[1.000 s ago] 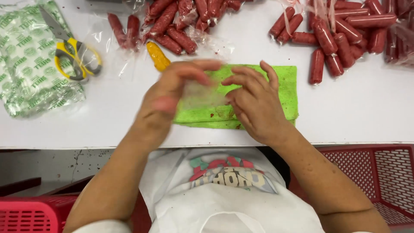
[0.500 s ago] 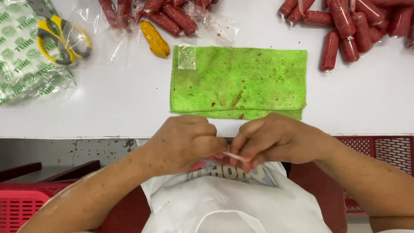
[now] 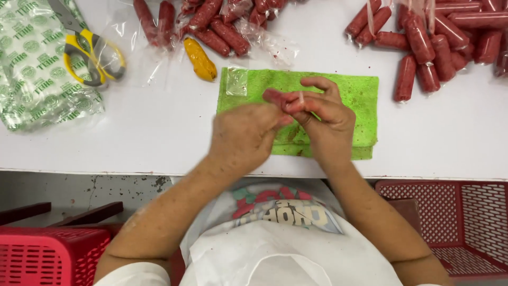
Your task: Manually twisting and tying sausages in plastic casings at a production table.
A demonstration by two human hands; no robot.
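Pinching a small red sausage (image 3: 279, 99) between the fingertips of my left hand (image 3: 244, 135) and right hand (image 3: 324, 117), I held it just above the green cloth (image 3: 360, 90). Loose sausages (image 3: 423, 47) lay beyond my fingers, scissors (image 3: 87, 50) far left.

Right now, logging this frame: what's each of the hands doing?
Left hand: closed, fingers pinching the red sausage.
Right hand: closed on the same red sausage, over the green cloth.
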